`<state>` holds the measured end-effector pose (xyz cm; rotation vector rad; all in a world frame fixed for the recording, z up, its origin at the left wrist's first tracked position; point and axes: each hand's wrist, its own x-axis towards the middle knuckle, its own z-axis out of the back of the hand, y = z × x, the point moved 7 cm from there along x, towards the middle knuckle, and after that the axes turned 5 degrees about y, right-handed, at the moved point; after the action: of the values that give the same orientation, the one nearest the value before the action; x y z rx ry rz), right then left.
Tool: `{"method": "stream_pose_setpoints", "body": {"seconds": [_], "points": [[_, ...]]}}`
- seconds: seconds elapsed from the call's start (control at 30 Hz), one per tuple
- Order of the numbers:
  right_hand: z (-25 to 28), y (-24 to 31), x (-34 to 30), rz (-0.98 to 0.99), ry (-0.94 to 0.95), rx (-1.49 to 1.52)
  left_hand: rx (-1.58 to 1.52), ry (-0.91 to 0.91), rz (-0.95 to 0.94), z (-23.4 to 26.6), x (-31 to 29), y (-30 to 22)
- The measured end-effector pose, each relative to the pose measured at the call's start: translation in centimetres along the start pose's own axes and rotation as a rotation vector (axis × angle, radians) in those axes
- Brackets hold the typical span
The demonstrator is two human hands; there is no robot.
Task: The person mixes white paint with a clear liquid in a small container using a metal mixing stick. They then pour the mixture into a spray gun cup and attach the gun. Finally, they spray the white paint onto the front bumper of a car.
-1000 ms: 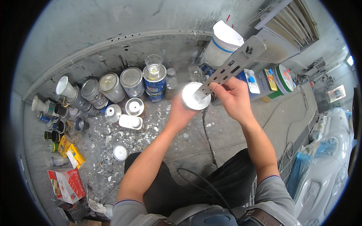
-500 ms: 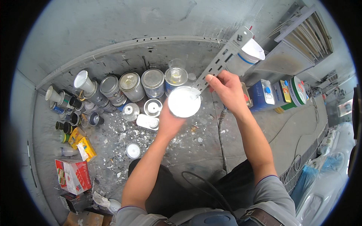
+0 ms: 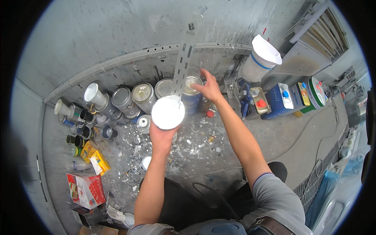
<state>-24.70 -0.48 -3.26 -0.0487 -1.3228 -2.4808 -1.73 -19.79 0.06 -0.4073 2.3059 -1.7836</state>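
Note:
In my left hand (image 3: pixel 162 135) is a round cup of white paint (image 3: pixel 167 112), its fingers wrapped round the cup's side. A slotted, pale mixing stick (image 3: pixel 184 58) stands in the paint, leaning upward against the cup's rim with no hand on it. My right hand (image 3: pixel 207 87) reaches to a clear plastic cup (image 3: pixel 193 73) on top of a blue can (image 3: pixel 191 102). Its thumb and fingers are spread at the clear cup's right side; whether they touch it is hard to see.
Several paint cans (image 3: pixel 143 94) line the wall, with used cups (image 3: pixel 94 93) at the left. A red and white box (image 3: pixel 86 190) lies nearer. To the right stand a blue jerrycan (image 3: pixel 279 102), a spray gun (image 3: pixel 245 98) and a white-lidded container (image 3: pixel 256 66). A hose (image 3: pixel 213 194) crosses near my legs.
My right hand has let go of the mixing stick and moved left to the clear cup. The paint cup in my left hand has shifted left, and the stick now stands more upright.

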Motion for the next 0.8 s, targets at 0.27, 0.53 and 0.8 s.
{"method": "stream_pose_setpoints", "body": {"seconds": [0.27,0.53,0.8], "points": [[-0.2,-1.1,0.1,0.111,0.014,0.268,-0.019,0.026,-0.023,-0.3,1.1,0.8],[9.0,7.0,-8.0,0.292,-0.027,0.045,0.040,0.037,-0.019,-2.2,2.0,1.9],[13.3,15.7,-11.4,0.505,-0.046,-0.151,0.007,0.093,-0.014,-6.3,2.5,3.2]]}}
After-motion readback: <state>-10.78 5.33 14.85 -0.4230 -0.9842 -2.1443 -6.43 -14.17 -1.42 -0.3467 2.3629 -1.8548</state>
